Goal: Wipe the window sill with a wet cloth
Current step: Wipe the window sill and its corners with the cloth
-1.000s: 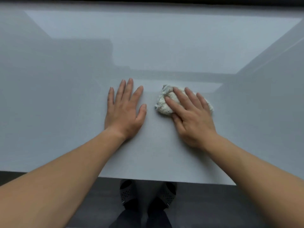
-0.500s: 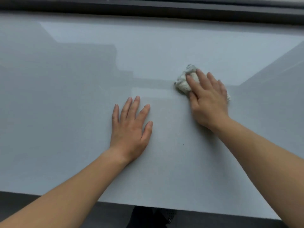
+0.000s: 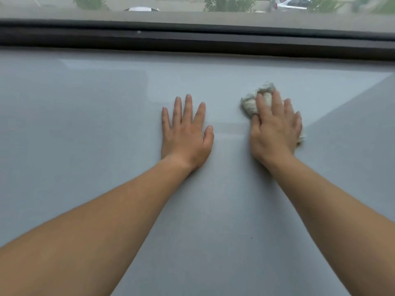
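1. Head view: right hand [image 3: 275,129] pressed flat, its grip bunched over the wadded cloth [image 3: 255,99] on the window sill [image 3: 85,124], short of the dark window frame [image 3: 192,41].
2. Left hand [image 3: 186,133] lay open, palm down, holding nothing, just beside.
3. Risk: the loose wad could slip from under the fingers, leaving streaks.
4. Risk: the braced palm might slide on wet film.

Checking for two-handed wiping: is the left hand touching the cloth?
Apart. The head view shows bare sill between the left hand and the cloth under the right hand.
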